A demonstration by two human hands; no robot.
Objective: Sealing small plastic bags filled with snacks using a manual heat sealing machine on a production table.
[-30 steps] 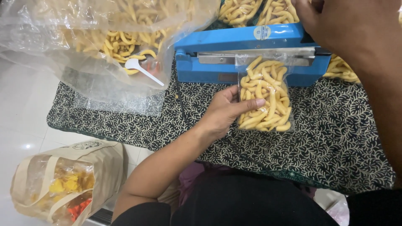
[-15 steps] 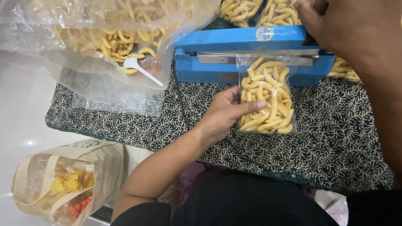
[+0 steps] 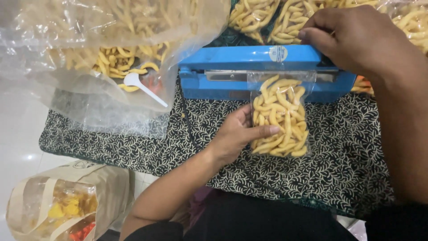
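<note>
My left hand (image 3: 238, 134) holds a small clear pouch (image 3: 280, 117) full of yellow finger-shaped snacks, thumb across its front. The pouch's open top lies in the jaw of a blue heat sealer (image 3: 249, 71). My right hand (image 3: 356, 40) rests on top of the sealer's arm near its right end, fingers curled over it. Whether the arm is fully pressed down I cannot tell.
A big clear plastic bag (image 3: 89, 58) of the same snacks lies at the left, with a white plastic spoon (image 3: 142, 88) in it. Filled pouches (image 3: 267, 15) are piled behind the sealer. A black patterned cloth (image 3: 347, 169) covers the work surface. A brown paper bag (image 3: 58, 205) stands lower left.
My left hand and the pouch shifted very slightly; my right hand stays on the sealer's arm.
</note>
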